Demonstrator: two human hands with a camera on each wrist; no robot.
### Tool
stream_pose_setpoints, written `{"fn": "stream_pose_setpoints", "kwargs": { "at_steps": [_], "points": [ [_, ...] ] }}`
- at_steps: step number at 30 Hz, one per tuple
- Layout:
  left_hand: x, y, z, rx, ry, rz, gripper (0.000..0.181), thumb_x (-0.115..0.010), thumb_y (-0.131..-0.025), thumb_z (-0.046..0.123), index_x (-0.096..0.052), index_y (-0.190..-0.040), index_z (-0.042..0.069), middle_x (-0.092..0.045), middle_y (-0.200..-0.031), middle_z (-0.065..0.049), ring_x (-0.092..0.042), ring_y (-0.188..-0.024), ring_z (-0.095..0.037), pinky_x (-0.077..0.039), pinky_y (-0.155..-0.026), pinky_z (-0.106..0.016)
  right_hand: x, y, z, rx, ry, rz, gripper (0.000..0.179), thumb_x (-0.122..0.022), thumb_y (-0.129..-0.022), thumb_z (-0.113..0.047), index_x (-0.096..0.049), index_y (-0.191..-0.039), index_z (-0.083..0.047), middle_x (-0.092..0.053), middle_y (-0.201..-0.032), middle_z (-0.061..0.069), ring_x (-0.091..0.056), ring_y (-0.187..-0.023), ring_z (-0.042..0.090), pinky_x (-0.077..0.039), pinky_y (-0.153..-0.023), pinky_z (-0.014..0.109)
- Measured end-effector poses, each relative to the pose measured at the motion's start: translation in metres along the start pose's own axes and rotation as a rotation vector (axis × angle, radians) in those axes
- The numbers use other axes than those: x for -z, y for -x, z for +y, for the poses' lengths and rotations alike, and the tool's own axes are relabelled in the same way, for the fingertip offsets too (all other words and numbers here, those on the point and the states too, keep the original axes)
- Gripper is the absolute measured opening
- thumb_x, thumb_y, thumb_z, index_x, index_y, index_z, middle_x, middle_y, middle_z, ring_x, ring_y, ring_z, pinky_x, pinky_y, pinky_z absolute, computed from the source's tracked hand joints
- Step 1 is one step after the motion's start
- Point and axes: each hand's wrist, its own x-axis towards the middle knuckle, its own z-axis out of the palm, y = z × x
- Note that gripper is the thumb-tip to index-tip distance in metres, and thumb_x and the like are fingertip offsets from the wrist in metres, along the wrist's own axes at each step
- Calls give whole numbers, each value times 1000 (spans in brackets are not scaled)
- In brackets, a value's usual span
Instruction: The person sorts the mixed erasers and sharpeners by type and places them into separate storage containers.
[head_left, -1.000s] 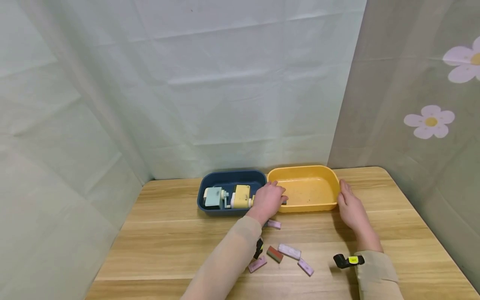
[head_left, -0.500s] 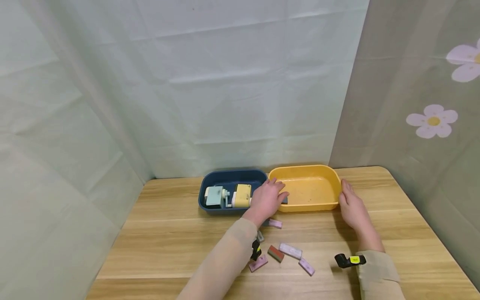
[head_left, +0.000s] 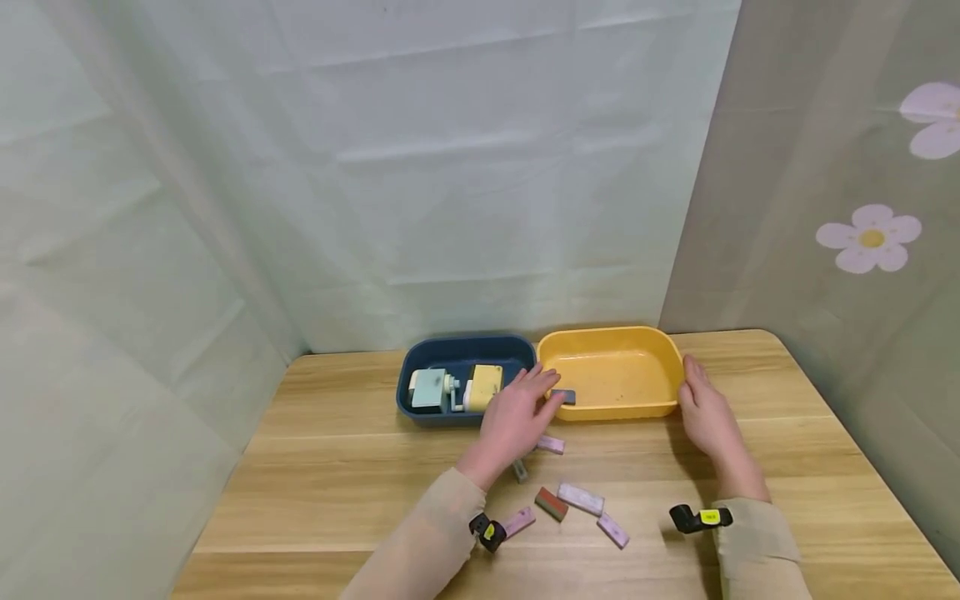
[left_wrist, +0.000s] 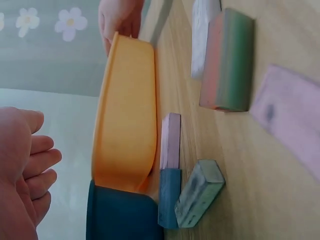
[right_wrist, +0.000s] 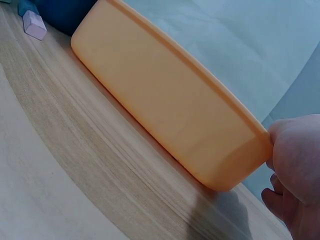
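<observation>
My left hand [head_left: 517, 417] hovers over the near side where two basins meet, fingers extended and holding nothing. Just beyond its fingertips, a dark grey-blue eraser [head_left: 564, 397] lies in the near left corner of the yellow basin [head_left: 611, 412]. My right hand [head_left: 707, 412] rests against that basin's right end, its fingers along the outer wall; the right wrist view shows the hand [right_wrist: 297, 170] touching the corner below the rim. In the navy basin [head_left: 420, 421] on the left sit a light blue crank pencil sharpener [head_left: 429, 389] and a yellow one [head_left: 486, 386], partly hidden by my left hand.
Several block erasers lie on the wooden table [head_left: 315, 483] before the basins: a red-green one [head_left: 551, 504], a pale lilac one [head_left: 581, 498], pink ones [head_left: 613, 531], a grey-green one [left_wrist: 200, 192] and a blue one [left_wrist: 170, 197]. A fabric backdrop [head_left: 480, 208] hangs behind.
My left hand has drawn back toward me and slightly left, uncovering the dark eraser in the yellow basin. My right hand stays at the basin's right end.
</observation>
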Motion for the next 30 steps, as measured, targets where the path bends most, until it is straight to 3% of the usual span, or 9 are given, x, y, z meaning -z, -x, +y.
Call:
{"fn": "stream_pose_setpoints", "kwargs": {
  "at_steps": [10, 19, 23, 30],
  "points": [
    [11, 32, -2, 60, 166, -66, 41, -60, -111, 36, -70, -144, 15, -66, -146, -5, -52, -146, -28, -42, -120, -54, 0, 1, 0, -16, -1, -9, 60, -27, -117, -22, -15, -164, 13, -14, -171, 35, -14, -158, 54, -13, -127, 66],
    [20, 65, -5, 48, 218, -151, 35, -66, -109, 29, -74, -137, 9, -69, -141, -6, -54, -144, -24, -39, -121, -52, 3, 3, 2, -12, 0, -11, 60, -26, -117, -22, -14, -164, 14, -13, -170, 36, -13, -157, 55, -13, -126, 67],
    [21, 79, -8, 36, 190, -201, 32, -68, -107, 28, -76, -133, 10, -70, -139, -9, -59, -139, -31, -43, -117, -56, 3, 3, 1, -11, -1, -8, 60, -26, -117, -22, -14, -164, 13, -13, -170, 36, -13, -158, 55, -13, -126, 67],
    [20, 103, -12, 8, 71, -315, 29, -72, -104, 33, -80, -128, 18, -73, -134, -2, -64, -133, -30, -50, -113, -55, 3, 2, 1, -21, -2, -12, 60, -26, -117, -22, -13, -164, 12, -12, -171, 34, -13, -158, 53, -13, -127, 66]
  ]
}}
